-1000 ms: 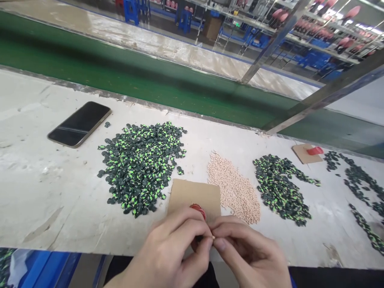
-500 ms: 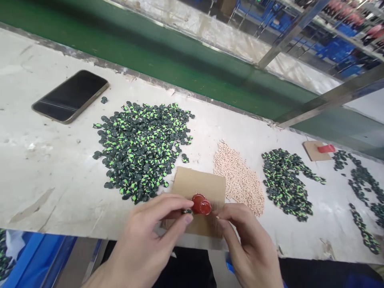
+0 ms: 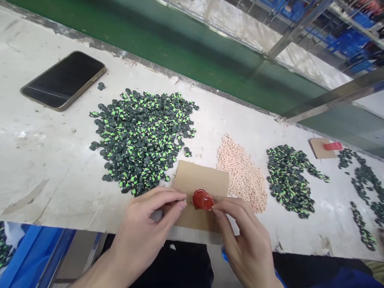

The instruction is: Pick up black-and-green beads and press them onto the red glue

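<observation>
L hand (image 3: 144, 234) pinching tiny part (image 3: 185, 200) | R hand (image 3: 249, 244) — fingertips on red cap (image 3: 203, 200), grip unclear | cap on cardboard (image 3: 199, 178)

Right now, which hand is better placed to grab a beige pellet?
Right hand, likely: it is nearest the beige pellet pile, by the red cap; left hand sits across the cardboard, pinched shut.
</observation>
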{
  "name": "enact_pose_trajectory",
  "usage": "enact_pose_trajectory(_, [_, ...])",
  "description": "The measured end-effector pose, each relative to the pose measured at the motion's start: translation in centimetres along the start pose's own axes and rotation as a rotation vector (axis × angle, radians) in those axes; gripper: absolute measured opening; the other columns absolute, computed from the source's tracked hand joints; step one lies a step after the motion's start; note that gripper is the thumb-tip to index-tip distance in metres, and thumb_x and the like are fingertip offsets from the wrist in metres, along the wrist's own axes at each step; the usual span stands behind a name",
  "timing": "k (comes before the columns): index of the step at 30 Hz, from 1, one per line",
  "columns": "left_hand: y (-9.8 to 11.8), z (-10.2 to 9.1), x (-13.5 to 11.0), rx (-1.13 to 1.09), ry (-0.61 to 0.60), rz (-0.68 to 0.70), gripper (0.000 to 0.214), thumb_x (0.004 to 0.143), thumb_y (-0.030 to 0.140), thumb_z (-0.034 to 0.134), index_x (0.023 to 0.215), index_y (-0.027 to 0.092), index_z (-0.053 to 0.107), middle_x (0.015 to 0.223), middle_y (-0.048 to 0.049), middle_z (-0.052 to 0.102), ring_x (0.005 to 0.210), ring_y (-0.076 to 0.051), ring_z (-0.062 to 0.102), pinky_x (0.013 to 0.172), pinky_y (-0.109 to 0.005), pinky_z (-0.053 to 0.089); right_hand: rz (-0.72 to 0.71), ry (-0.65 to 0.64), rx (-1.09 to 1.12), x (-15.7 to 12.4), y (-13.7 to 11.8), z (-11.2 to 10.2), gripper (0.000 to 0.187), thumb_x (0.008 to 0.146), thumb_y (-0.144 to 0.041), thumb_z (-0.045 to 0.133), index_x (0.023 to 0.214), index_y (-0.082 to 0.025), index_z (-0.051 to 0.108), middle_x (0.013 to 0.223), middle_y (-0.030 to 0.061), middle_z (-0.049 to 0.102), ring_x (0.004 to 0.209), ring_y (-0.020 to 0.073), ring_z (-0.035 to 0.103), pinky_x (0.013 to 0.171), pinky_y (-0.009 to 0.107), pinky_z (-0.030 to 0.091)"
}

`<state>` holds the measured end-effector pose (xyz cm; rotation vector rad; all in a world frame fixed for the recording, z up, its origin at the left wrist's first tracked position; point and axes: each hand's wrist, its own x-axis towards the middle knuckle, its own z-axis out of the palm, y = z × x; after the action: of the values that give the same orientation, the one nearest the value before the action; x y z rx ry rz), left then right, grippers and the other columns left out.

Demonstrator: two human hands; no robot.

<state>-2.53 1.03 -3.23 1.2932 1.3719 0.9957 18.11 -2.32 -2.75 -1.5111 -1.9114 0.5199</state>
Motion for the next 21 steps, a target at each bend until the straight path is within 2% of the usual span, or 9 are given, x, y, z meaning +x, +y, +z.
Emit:
enact_pose_trajectory(3, [0.4,-0.1,-0.1,-0.066,0.000,-0.021,0.022,0.083,0.015,0.070,0.082,0.030,0.085,0.085,0.0024,0.082,0.073,-0.014,0.076,0.064,-0.016,0.061,0.014,-0.025,0.019,-0.1,0.2,-0.1,0.026,0.097,-0.002,0.056,0.105,-0.026,0.066,0.098,0.0057,0.072,0.088,0.0185,0.073,0.075,0.027,0.060])
enact_pose_trajectory(5, [1.0,0.0,-0.1,-0.178,-0.022,-0.117,0.021,0.080,0.015,0.073,0.081,0.032,0.085,0.079,0.0039,0.081,0.065,-0.011,0.074,0.059,-0.013,0.059,0.074,-0.021,0.077,-0.2,0.0,-0.3,0.024,0.097,-0.005,0.057,0.103,-0.027,0.066,0.096,0.0044,0.071,0.088,0.0179,0.072,0.075,0.026,0.059])
enact_pose_trajectory(8, [1.8,0.3,-0.1,-0.402,-0.133,-0.314,0.015,0.076,0.018,0.078,0.080,0.031,0.084,0.064,0.0050,0.078,0.056,-0.010,0.071,0.054,-0.011,0.057,0.228,0.024,0.253,-0.3,-0.7,-0.9,0.017,0.100,-0.013,0.060,0.096,-0.029,0.067,0.087,0.0004,0.069,0.081,0.0151,0.069,0.070,0.022,0.059])
enact_pose_trajectory(10, [2.1,0.7,-0.2,-0.537,-0.232,-0.407,0.013,0.076,0.018,0.082,0.080,0.030,0.084,0.062,0.0046,0.077,0.058,-0.010,0.071,0.057,-0.011,0.058,0.316,0.025,0.393,-0.3,-1.3,-1.3,0.015,0.101,-0.018,0.061,0.094,-0.030,0.067,0.086,-0.0003,0.070,0.080,0.0149,0.071,0.069,0.021,0.061])
enact_pose_trajectory(15, [1.3,1.9,-0.9,-0.776,-0.364,-0.459,0.005,0.086,0.026,0.081,0.085,0.029,0.085,0.070,0.0020,0.079,0.067,-0.011,0.073,0.071,-0.018,0.062,0.395,0.038,0.598,-0.3,-2.6,-1.7,0.009,0.099,-0.025,0.068,0.094,-0.031,0.073,0.095,0.0009,0.079,0.082,0.0153,0.077,0.072,0.022,0.066])
enact_pose_trajectory(21, [1.1,1.8,-1.2,-0.787,-0.394,-0.525,0.004,0.086,0.030,0.085,0.088,0.026,0.085,0.070,0.0017,0.078,0.068,-0.010,0.071,0.070,-0.015,0.058,0.434,0.144,0.662,-0.6,-3.2,-0.9,0.007,0.097,-0.028,0.072,0.090,-0.028,0.074,0.089,0.0041,0.080,0.079,0.0187,0.078,0.068,0.025,0.068])
